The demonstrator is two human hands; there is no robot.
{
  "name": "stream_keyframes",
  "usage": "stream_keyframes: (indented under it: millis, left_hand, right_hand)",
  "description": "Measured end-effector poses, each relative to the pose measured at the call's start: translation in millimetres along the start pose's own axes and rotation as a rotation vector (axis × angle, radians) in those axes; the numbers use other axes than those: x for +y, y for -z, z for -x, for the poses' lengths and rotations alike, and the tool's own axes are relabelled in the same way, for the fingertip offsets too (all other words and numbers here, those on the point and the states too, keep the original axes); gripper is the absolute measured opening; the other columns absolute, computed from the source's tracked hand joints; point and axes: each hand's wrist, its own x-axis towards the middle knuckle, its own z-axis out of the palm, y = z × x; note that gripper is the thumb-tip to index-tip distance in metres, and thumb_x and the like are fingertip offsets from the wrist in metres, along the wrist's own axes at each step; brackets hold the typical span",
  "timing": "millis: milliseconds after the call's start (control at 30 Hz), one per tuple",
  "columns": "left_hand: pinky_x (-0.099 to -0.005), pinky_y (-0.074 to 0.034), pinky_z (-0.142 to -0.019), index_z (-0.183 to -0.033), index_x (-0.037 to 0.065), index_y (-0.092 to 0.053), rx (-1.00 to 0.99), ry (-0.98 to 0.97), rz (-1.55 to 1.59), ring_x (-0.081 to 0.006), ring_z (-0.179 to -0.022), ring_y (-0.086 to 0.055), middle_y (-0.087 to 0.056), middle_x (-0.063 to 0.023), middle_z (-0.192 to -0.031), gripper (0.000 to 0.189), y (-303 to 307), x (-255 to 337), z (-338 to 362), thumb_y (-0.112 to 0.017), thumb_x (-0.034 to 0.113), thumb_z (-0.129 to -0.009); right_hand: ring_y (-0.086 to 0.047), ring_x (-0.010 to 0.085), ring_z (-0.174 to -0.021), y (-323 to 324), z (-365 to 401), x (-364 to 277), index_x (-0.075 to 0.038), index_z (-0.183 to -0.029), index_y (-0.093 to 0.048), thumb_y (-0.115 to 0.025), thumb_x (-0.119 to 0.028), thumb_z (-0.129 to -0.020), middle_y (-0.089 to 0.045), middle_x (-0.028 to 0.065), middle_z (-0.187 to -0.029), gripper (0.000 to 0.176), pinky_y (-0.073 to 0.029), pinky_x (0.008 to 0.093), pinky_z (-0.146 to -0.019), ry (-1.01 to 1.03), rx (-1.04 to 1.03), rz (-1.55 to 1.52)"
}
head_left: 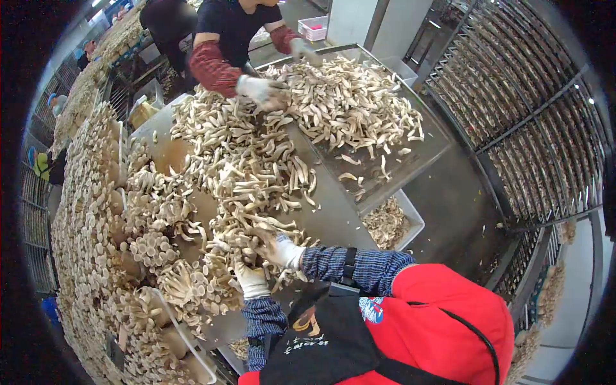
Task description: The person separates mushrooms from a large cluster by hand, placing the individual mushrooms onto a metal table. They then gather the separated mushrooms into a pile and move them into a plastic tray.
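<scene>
Pale, long-stemmed mushrooms point(247, 186) lie heaped on the metal table point(330, 221) before me. My left hand point(252, 280), in a white glove, is closed around mushrooms at the near end of the heap; its fingertips are partly buried. Just beside it, my right hand point(280, 249) is curled over mushrooms, its glove brownish at the fingers. Clustered mushrooms point(154, 249) with round caps sit left of my hands. Striped sleeves cover both my forearms.
Across the table a person's gloved hands point(260, 88) work over a mushroom pile in a shallow tray point(417, 163). A white bin point(410, 221) of scraps stands below the table edge. Packed mushrooms point(83, 231) line the left; tall racks point(532, 122) stand right.
</scene>
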Motion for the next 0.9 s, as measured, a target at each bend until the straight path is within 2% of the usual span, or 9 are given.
stream_keyframes:
  millis: [133,267,400,467,533,600,667,800,900]
  left_hand:
    - [-0.0312,-0.052,-0.080,-0.112,0.008,-0.062,0.099,-0.021,-0.114,-0.0159,-0.090,-0.063,-0.068,-0.0052,-0.096,0.024,-5,-11,5,-0.058,0.022,-0.091]
    - [-0.0311,-0.053,-0.079,-0.116,0.007,-0.061,0.106,0.044,-0.133,-0.0164,-0.095,-0.063,-0.065,-0.0071,-0.110,0.026,-11,-15,7,-0.056,0.016,-0.092]
    - [-0.0322,-0.052,-0.083,-0.116,0.007,-0.060,0.076,-0.003,-0.015,-0.0183,-0.097,-0.062,-0.065,-0.0069,-0.110,0.027,-10,-18,7,-0.056,0.020,-0.092]
    - [-0.0360,-0.052,-0.087,-0.116,0.008,-0.059,0.129,0.068,0.068,-0.0213,-0.099,-0.062,-0.064,-0.0076,-0.112,0.031,10,-16,-2,-0.057,0.025,-0.090]
    - [-0.0389,-0.050,-0.090,-0.118,0.008,-0.059,0.079,0.011,0.084,-0.0240,-0.103,-0.061,-0.063,-0.0086,-0.115,0.038,-1,-12,6,-0.058,0.033,-0.090]
    - [-0.0355,-0.056,-0.072,-0.109,0.012,-0.063,0.243,-0.043,0.019,-0.0215,-0.090,-0.065,-0.067,-0.0056,-0.104,0.028,-6,-7,12,-0.058,0.030,-0.088]
    - [-0.0335,-0.056,-0.072,-0.109,0.013,-0.064,0.121,-0.030,-0.077,-0.0207,-0.091,-0.065,-0.067,-0.0051,-0.106,0.027,12,-4,15,-0.059,0.029,-0.088]
    - [-0.0307,-0.056,-0.073,-0.110,0.012,-0.063,0.125,-0.064,-0.141,-0.0199,-0.094,-0.064,-0.066,-0.0043,-0.109,0.026,-3,-18,36,-0.061,0.027,-0.088]
    - [-0.0362,-0.055,-0.079,-0.112,0.012,-0.062,0.174,0.050,0.181,-0.0207,-0.097,-0.064,-0.066,-0.0049,-0.110,0.030,8,-30,28,-0.062,0.029,-0.087]
  right_hand:
    - [-0.045,0.0369,-0.124,14,1,-2,-0.007,-0.137,-0.039,-0.061,-0.016,-0.080,-0.047,0.0215,-0.133,0.062,-0.037,0.0404,-0.104,0.098,-0.099,0.061]
    - [-0.043,0.0357,-0.127,13,17,0,-0.008,-0.140,-0.036,-0.060,-0.017,-0.083,-0.043,0.0235,-0.136,0.062,-0.035,0.0399,-0.106,0.308,0.082,0.236]
    - [-0.044,0.0343,-0.127,-2,12,28,-0.005,-0.140,-0.035,-0.057,-0.016,-0.087,-0.044,0.0246,-0.135,0.058,-0.035,0.0386,-0.107,0.097,-0.042,0.056]
    - [-0.054,0.0302,-0.114,-5,6,34,-0.004,-0.133,-0.044,-0.055,-0.014,-0.088,-0.055,0.0210,-0.123,0.047,-0.042,0.0368,-0.099,0.175,0.171,-0.138]
    - [-0.059,0.0246,-0.098,14,-9,33,-0.001,-0.122,-0.053,-0.055,-0.013,-0.088,-0.062,0.0169,-0.107,0.035,-0.047,0.0343,-0.089,-0.155,0.118,-0.365]
    - [-0.060,0.0260,-0.092,19,-14,49,-0.001,-0.119,-0.053,-0.054,-0.012,-0.087,-0.062,0.0180,-0.102,0.033,-0.048,0.0360,-0.084,-0.105,0.140,-0.411]
    - [-0.062,0.0287,-0.081,32,-15,53,0.001,-0.113,-0.053,-0.054,-0.011,-0.086,-0.064,0.0203,-0.092,0.029,-0.050,0.0393,-0.074,-0.026,0.203,-0.481]
    - [-0.062,0.0389,-0.091,24,-23,103,0.003,-0.115,-0.051,-0.053,-0.020,-0.087,-0.062,0.0257,-0.100,0.037,-0.050,0.0448,-0.079,-0.207,0.117,-0.166]
    - [-0.061,0.0407,-0.092,24,-26,112,0.002,-0.118,-0.050,-0.052,-0.020,-0.086,-0.062,0.0265,-0.101,0.039,-0.049,0.0482,-0.082,-0.124,0.091,0.001]
